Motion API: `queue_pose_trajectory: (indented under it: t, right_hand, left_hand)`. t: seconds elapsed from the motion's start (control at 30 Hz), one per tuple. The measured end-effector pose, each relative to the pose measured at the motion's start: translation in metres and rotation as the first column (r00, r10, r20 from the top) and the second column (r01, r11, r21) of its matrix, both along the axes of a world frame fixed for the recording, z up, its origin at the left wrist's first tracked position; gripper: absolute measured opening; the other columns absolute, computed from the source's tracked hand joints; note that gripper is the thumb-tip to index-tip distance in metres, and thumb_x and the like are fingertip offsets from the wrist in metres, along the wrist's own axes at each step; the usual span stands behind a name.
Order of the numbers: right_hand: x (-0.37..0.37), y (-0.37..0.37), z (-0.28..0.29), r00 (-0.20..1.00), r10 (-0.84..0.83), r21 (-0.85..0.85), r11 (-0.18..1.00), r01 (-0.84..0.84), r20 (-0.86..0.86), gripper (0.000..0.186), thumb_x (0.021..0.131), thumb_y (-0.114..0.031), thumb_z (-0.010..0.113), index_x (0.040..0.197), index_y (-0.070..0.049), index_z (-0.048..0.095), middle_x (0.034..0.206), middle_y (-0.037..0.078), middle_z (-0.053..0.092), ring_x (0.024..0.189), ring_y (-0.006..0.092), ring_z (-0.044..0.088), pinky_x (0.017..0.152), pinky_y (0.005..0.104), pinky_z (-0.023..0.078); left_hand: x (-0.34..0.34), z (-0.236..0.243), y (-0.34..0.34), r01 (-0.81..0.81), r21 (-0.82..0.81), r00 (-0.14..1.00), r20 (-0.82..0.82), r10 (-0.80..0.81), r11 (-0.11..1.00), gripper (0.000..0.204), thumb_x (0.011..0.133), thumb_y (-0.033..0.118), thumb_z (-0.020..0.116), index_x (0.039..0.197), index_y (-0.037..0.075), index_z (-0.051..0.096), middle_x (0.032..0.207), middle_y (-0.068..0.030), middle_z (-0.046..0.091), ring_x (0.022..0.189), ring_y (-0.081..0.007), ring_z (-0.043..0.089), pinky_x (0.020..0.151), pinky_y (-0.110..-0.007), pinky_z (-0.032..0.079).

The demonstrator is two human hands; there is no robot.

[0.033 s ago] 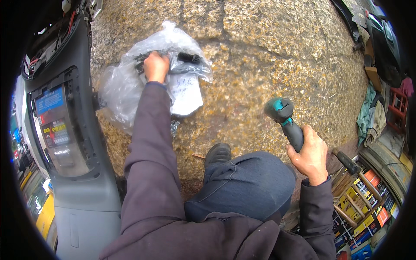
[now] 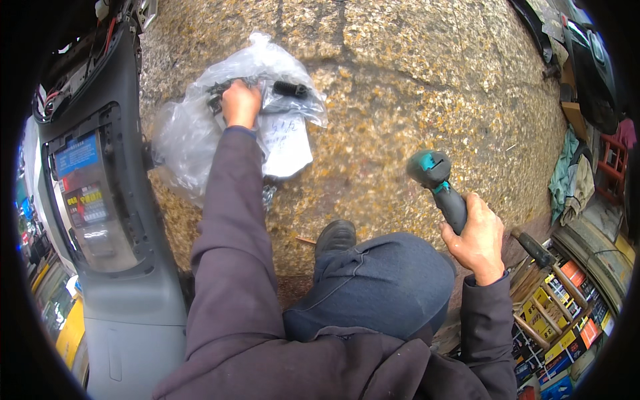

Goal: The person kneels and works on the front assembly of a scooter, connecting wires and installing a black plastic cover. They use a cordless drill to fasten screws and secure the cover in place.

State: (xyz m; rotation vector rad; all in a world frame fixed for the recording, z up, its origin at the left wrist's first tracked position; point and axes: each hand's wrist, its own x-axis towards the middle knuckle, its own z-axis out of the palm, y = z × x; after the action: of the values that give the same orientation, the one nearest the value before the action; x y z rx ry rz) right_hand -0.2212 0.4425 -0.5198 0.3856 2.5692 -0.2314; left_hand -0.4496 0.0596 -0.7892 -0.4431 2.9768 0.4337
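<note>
My right hand [image 2: 479,239] is wrapped round the dark handle of a black and teal cordless drill [image 2: 432,171], held to the right of my bent knee. Its head points away from me. Farther off on the left, my left hand [image 2: 241,105] reaches down into a crumpled clear plastic bag [image 2: 180,137] on the ground. The fingers are curled over dark parts [image 2: 217,93] there, and what they grip is hidden. Just right of that hand, a black ribbed cylindrical piece [image 2: 289,89] lies in the bag. A white paper with handwriting [image 2: 285,145] sits below it.
A large grey vehicle trim panel [image 2: 137,293] stands along my left. At right lie a wooden-handled hammer [image 2: 533,247], a wooden frame [image 2: 541,320] on colourful boxes, and cloths [image 2: 572,180]. Rough speckled concrete [image 2: 413,87] forms the ground. My shoe [image 2: 335,237] is in front.
</note>
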Motion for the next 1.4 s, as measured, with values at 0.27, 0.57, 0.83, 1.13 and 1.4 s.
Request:
queue_pose_trajectory:
  t: [0.27, 0.57, 0.83, 1.13, 1.4]
  right_hand:
    - [0.001, -0.003, -0.001, 0.997, 0.07, 0.005, 0.998, -0.07, -0.013, 0.05, 0.073, -0.027, 0.081, 0.111, -0.001, 0.059, 0.097, 0.02, 0.067, 0.083, 0.0409, 0.069, 0.074, 0.0501, 0.055]
    - [0.003, -0.003, -0.001, 1.0, 0.014, 0.001, 1.0, -0.014, 0.004, 0.049, 0.073, -0.026, 0.08, 0.11, -0.003, 0.057, 0.097, 0.021, 0.068, 0.09, 0.0422, 0.068, 0.078, 0.0507, 0.053]
    - [0.022, 0.005, -0.004, 0.998, -0.056, 0.006, 0.998, 0.056, 0.025, 0.049, 0.079, -0.03, 0.075, 0.116, -0.003, 0.058, 0.105, 0.019, 0.069, 0.095, 0.0403, 0.069, 0.083, 0.0501, 0.055]
    - [0.092, 0.011, -0.016, 0.985, -0.159, -0.079, 0.985, 0.154, -0.062, 0.052, 0.081, -0.031, 0.075, 0.122, -0.005, 0.056, 0.106, 0.021, 0.07, 0.099, 0.0415, 0.069, 0.086, 0.0514, 0.054]
    - [0.145, 0.014, -0.054, 0.993, -0.094, -0.128, 0.986, 0.102, 0.071, 0.039, 0.078, -0.019, 0.069, 0.114, -0.003, 0.061, 0.105, 0.024, 0.072, 0.103, 0.0413, 0.07, 0.088, 0.0503, 0.055]
  left_hand:
    - [0.01, 0.001, -0.018, -0.014, 0.189, 0.982, -0.181, 0.049, 0.982, 0.038, 0.077, 0.035, 0.078, 0.089, -0.001, 0.073, 0.083, -0.0245, 0.073, 0.083, -0.0405, 0.072, 0.081, -0.043, 0.057]
    - [0.06, 0.054, -0.042, 0.004, 0.507, 0.953, 0.26, 0.158, -0.862, 0.016, 0.087, 0.009, 0.068, 0.1, 0.001, 0.064, 0.082, -0.0049, 0.056, 0.062, -0.0091, 0.049, 0.051, -0.021, 0.038]
    - [0.074, 0.112, 0.003, -0.025, 0.46, 0.986, 0.16, 0.055, -0.888, 0.014, 0.079, 0.013, 0.062, 0.089, 0.003, 0.062, 0.082, -0.0068, 0.057, 0.063, -0.013, 0.046, 0.051, -0.024, 0.036]
    - [0.131, 0.197, 0.031, -0.113, 0.56, 0.994, 0.058, -0.097, -0.821, 0.011, 0.088, 0.004, 0.058, 0.097, 0.001, 0.064, 0.091, -0.0092, 0.056, 0.064, -0.0109, 0.046, 0.051, -0.023, 0.036]
    - [0.155, 0.228, 0.02, -0.279, 0.809, 0.879, 0.432, 0.201, -0.518, 0.008, 0.092, 0.01, 0.051, 0.086, 0.005, 0.054, 0.079, -0.008, 0.059, 0.055, -0.0105, 0.046, 0.043, -0.024, 0.034]
